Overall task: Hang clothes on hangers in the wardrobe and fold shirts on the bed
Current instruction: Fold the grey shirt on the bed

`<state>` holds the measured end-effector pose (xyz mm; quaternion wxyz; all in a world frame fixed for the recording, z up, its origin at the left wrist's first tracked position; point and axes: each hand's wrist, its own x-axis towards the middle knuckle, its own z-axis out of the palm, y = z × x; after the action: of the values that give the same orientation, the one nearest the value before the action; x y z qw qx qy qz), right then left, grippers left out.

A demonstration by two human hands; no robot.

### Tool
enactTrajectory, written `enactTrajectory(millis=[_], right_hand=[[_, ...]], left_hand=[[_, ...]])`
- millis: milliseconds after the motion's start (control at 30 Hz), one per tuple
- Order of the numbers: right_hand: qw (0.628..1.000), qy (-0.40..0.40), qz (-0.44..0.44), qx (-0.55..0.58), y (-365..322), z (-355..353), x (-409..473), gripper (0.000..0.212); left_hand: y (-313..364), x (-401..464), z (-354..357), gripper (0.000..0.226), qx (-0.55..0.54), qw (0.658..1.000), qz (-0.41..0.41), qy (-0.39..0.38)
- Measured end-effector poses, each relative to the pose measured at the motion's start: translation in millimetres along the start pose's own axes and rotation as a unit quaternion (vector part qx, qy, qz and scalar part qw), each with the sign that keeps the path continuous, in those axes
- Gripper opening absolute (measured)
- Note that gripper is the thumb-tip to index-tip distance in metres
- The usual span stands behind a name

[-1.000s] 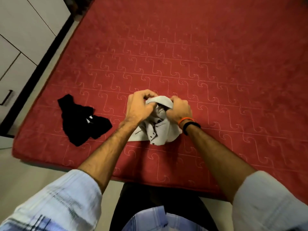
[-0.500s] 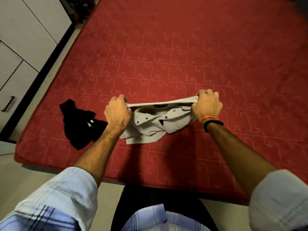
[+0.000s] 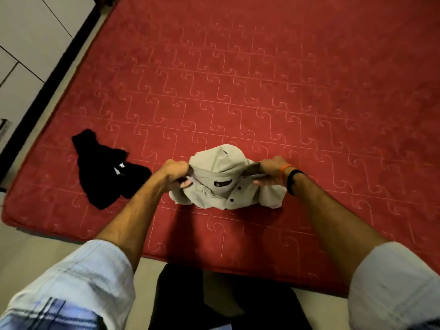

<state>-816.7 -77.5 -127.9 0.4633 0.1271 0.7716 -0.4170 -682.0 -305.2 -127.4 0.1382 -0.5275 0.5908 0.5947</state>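
Two hands grip grey shirt above near part of red bed; left hand clutches its left edge, right hand its right edge, fingers curled into fabric. Shirt bunched between them, lower folds touching bed. Black garment lies crumpled just left. White wardrobe stands far left

1. A small dark label sits inside the collar of the grey shirt; it bears a pale mark, too blurred to read.
2. A small white tag shows on the black garment; no letters can be made out on it.
3. Nothing else in view carries text, a number or a sign that can be read.
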Motion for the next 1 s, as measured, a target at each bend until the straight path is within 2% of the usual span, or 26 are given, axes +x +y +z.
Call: enactTrajectory(millis=[100,200,233,300,367,400,467,533,600,667,800,833,900,1000], right_hand=[[0.998,0.052,-0.020,0.036,-30.2,6.2,46.4,0.020],[0.990,0.095,-0.080,0.062,-73.5,10.7,117.5,0.026],[0.986,0.113,-0.106,0.066,-90.9,14.2,134.8,0.023],[0.972,0.154,-0.165,0.064,-125.4,20.4,160.1,0.014],[0.952,0.189,-0.241,0.012,-149.6,23.5,184.0,0.014],[0.942,0.187,-0.279,-0.019,-157.5,25.6,200.5,0.027],[0.932,0.130,-0.329,-0.076,-156.9,33.2,222.3,0.074],[0.920,0.095,-0.336,-0.177,-140.7,44.5,247.2,0.092],[0.904,0.076,-0.320,-0.272,-118.7,56.8,259.9,0.095],[0.865,0.083,-0.327,-0.371,-101.7,70.1,266.3,0.089],[0.762,0.177,-0.366,-0.504,-92.1,87.4,275.3,0.054],[0.754,0.197,-0.375,-0.502,-92.1,89.6,276.7,0.046],[0.766,0.214,-0.386,-0.468,-89.0,91.6,279.6,0.037],[0.772,0.206,-0.397,-0.452,-82.1,89.9,274.2,0.039]], left_hand=[[19.3,47.5,1.0,0.018,-0.094,0.995,0.009,0.019],[54.1,109.4,4.2,0.005,-0.122,0.987,0.073,0.079],[66.2,132.4,4.1,0.002,-0.117,0.982,0.105,0.101],[89.4,174.9,3.0,0.016,-0.068,0.971,0.177,0.147],[108.1,197.9,2.5,0.034,0.013,0.951,0.248,0.185],[115.2,209.0,3.5,0.049,0.061,0.931,0.300,0.199],[118.5,232.5,9.5,0.084,0.187,0.884,0.378,0.200],[108.4,248.1,20.0,0.100,0.277,0.868,0.380,0.160],[89.7,258.4,29.3,0.092,0.347,0.854,0.366,0.123],[66.2,265.0,36.7,0.073,0.410,0.826,0.370,0.116],[45.8,275.3,41.7,0.045,0.428,0.794,0.398,0.168],[45.2,275.8,42.3,0.037,0.424,0.789,0.402,0.186],[44.2,276.1,43.7,0.028,0.423,0.783,0.408,0.204],[37.0,270.3,43.8,0.044,0.430,0.780,0.412,0.190]])
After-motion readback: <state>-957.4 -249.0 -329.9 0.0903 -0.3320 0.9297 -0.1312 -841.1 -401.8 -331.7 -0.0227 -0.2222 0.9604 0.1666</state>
